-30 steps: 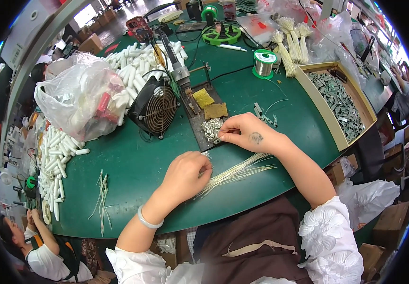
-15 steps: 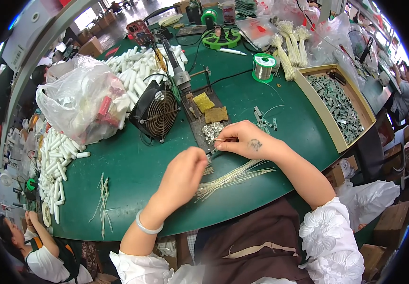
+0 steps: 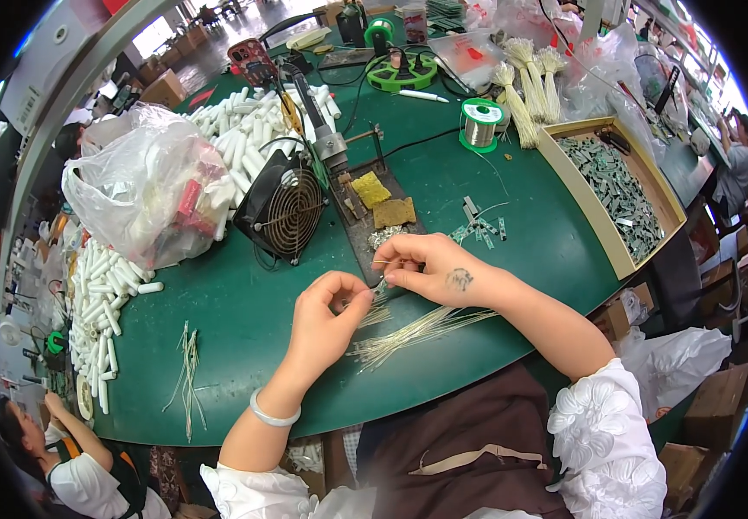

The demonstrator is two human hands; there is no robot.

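- The table (image 3: 244, 320) has a matt green covering, smooth and faintly felt-like.
- The thin wires (image 3: 421, 329) look pale, plastic-sheathed and slightly glossy.
- The small fan (image 3: 283, 212) has a dark metal wire grille.
- The bag (image 3: 145, 195) is clear, crinkled, shiny plastic film.
- The tubes (image 3: 102, 294) are smooth white plastic.
- The tray (image 3: 568, 186) has plain, matt wooden walls.
- The solder spool (image 3: 480, 124) shows bright metal wire on green plastic.
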